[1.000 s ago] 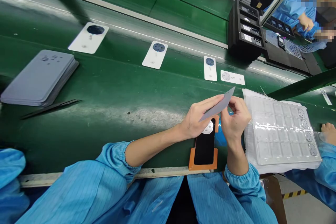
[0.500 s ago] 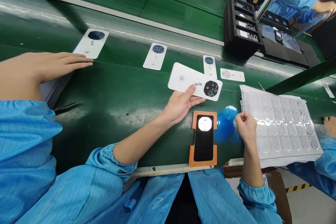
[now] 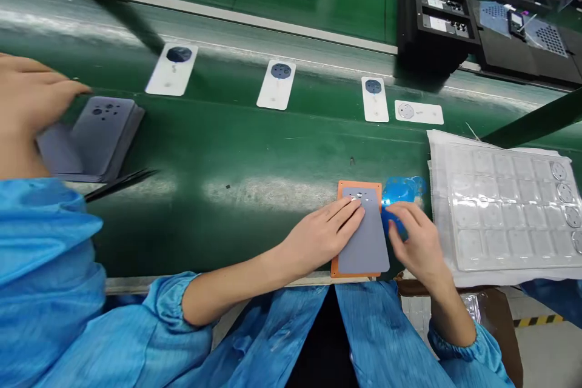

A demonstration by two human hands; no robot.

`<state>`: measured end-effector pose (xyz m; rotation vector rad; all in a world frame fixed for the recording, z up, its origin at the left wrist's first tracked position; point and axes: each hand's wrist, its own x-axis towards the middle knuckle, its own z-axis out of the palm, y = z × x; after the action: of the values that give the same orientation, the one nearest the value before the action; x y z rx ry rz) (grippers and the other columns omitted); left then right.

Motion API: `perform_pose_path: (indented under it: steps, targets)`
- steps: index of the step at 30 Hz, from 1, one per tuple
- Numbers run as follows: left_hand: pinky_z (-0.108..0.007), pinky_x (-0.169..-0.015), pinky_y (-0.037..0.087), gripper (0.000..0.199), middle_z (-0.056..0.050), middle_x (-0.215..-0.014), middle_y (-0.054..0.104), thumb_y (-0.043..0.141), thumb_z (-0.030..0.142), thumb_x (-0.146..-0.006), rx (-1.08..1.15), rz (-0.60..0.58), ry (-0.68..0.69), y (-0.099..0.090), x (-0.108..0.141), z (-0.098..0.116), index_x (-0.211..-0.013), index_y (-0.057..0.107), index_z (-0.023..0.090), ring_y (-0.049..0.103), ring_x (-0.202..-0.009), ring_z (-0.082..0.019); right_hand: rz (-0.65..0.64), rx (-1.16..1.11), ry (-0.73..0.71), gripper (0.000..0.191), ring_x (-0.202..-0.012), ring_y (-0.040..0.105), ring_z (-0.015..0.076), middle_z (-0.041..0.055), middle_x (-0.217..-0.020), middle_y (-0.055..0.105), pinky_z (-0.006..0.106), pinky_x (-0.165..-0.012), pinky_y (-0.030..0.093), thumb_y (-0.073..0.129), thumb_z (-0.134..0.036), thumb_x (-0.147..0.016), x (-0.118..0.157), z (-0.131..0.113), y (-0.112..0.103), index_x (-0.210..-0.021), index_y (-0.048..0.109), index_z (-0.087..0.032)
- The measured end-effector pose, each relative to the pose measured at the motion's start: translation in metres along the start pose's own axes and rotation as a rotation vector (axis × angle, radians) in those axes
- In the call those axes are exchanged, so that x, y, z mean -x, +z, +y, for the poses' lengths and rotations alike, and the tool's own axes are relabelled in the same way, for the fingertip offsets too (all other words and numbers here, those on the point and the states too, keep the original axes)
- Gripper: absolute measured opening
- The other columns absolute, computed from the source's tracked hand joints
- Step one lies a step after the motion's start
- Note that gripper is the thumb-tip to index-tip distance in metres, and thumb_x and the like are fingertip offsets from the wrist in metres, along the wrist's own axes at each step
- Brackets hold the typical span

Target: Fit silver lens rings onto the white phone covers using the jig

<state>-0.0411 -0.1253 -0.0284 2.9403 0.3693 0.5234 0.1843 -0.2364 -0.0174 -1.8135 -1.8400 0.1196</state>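
Note:
A grey panel [image 3: 368, 248] with small holes near its top end lies over the orange fixture [image 3: 336, 268], slightly askew. My left hand [image 3: 318, 233] rests on it, fingers stretched flat across its upper left part. Just right of the panel is my right hand [image 3: 421, 242], its fingers bent and the thumb apart from them, with nothing visible between them. Its fingertips are at a shiny blue piece [image 3: 400, 189] on the green surface, partly hidden by the hand.
White panels [image 3: 275, 86] lie spaced along the back. At far left, a co-worker's hand [image 3: 31, 94] is beside a stack of grey panels [image 3: 102, 133], with black tweezers [image 3: 120, 183] nearby. A clear tray [image 3: 509, 218] lies right; a black rack [image 3: 436, 18] stands behind.
The white panel is gone from my left hand, which has moved down onto a grey panel now covering the fixture. My right hand has opened. The co-worker's hand has moved left, uncovering the stack.

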Motion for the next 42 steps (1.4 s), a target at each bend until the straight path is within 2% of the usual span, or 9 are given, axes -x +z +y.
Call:
perform_pose_path:
  steps: [5,12,17,21,27,30,36,40,42]
  targets:
    - [-0.040,-0.111,0.052,0.043,-0.021,-0.141,0.063,0.043,0.004,-0.099,-0.041,-0.049,-0.003,0.022,0.000,0.003,-0.140,0.055,0.008,0.061,-0.133,-0.028,-0.106,0.079,-0.202,0.044,-0.120,0.066,0.0252,0.0132,-0.128,0.069,0.043,-0.101,0.059,0.044,-0.004,-0.094,0.004,0.002,0.020,-0.131,0.064,-0.019]
    - [-0.038,-0.108,0.054,0.037,-0.024,-0.136,0.064,0.045,0.004,-0.099,-0.029,-0.063,-0.002,0.021,0.003,0.001,-0.135,0.056,0.003,0.063,-0.130,-0.030,-0.105,0.171,-0.331,0.040,-0.121,0.068,0.0254,0.0143,-0.129,0.072,0.042,-0.106,0.058,0.046,-0.006,-0.099,0.006,0.011,0.022,-0.135,0.063,-0.013]
    - [-0.042,-0.113,0.050,0.030,-0.024,-0.141,0.060,0.050,0.004,-0.098,0.024,-0.128,-0.091,0.026,0.002,-0.006,-0.125,0.060,0.010,0.057,-0.138,-0.030,-0.168,0.221,-0.361,0.042,-0.126,0.066,0.0267,0.0141,-0.134,0.070,0.045,-0.107,0.056,0.046,-0.007,-0.099,0.003,0.015,0.026,-0.137,0.063,-0.015]
    - [-0.047,-0.117,0.045,0.028,-0.028,-0.149,0.051,0.053,0.009,-0.097,-0.010,-0.141,-0.094,0.036,0.002,-0.007,-0.125,0.060,0.009,0.049,-0.144,-0.034,-0.282,0.285,-0.360,0.050,-0.138,0.056,0.0292,0.0169,-0.147,0.059,0.049,-0.114,0.050,0.042,-0.005,-0.096,0.001,0.014,0.033,-0.144,0.057,-0.011]
    - [-0.055,-0.121,0.038,0.044,-0.033,-0.154,0.044,0.061,0.012,-0.086,0.009,-0.154,-0.066,0.042,0.005,-0.004,-0.129,0.059,0.003,0.041,-0.148,-0.042,-0.372,0.282,-0.333,0.061,-0.151,0.040,0.0330,0.0203,-0.158,0.045,0.054,-0.122,0.040,0.039,-0.008,-0.093,0.002,0.008,0.038,-0.154,0.042,-0.003]
    - [-0.057,-0.119,0.041,0.041,-0.031,-0.152,0.046,0.056,0.012,-0.090,-0.001,-0.126,-0.074,0.043,0.009,-0.002,-0.131,0.059,0.004,0.043,-0.146,-0.041,-0.368,0.291,-0.329,0.062,-0.150,0.040,0.0339,0.0208,-0.158,0.045,0.053,-0.123,0.039,0.040,-0.009,-0.093,0.007,0.007,0.035,-0.155,0.040,-0.002]
    - [-0.049,-0.118,0.046,0.036,-0.029,-0.145,0.056,0.049,0.006,-0.097,0.047,-0.054,-0.103,0.041,0.020,0.013,-0.131,0.059,0.003,0.053,-0.140,-0.036,-0.385,0.264,-0.303,0.071,-0.151,0.040,0.0326,0.0198,-0.158,0.045,0.053,-0.121,0.042,0.039,-0.008,-0.090,0.023,0.003,0.030,-0.160,0.029,-0.006]
    - [-0.052,-0.122,0.039,0.041,-0.029,-0.150,0.050,0.056,0.010,-0.093,0.149,-0.160,-0.137,0.032,0.021,0.010,-0.134,0.058,0.003,0.048,-0.144,-0.038,-0.360,0.235,-0.305,0.069,-0.148,0.043,0.0343,0.0214,-0.157,0.046,0.055,-0.119,0.044,0.041,-0.009,-0.089,0.028,0.007,0.030,-0.158,0.035,-0.003]
    - [-0.057,-0.124,0.034,0.047,-0.025,-0.152,0.050,0.066,0.020,-0.091,0.233,-0.222,-0.122,0.026,0.022,-0.002,-0.136,0.058,0.007,0.045,-0.145,-0.040,-0.319,0.165,-0.334,0.064,-0.144,0.050,0.0320,0.0181,-0.153,0.053,0.054,-0.117,0.047,0.043,-0.008,-0.091,0.027,0.011,0.030,-0.155,0.042,-0.009]
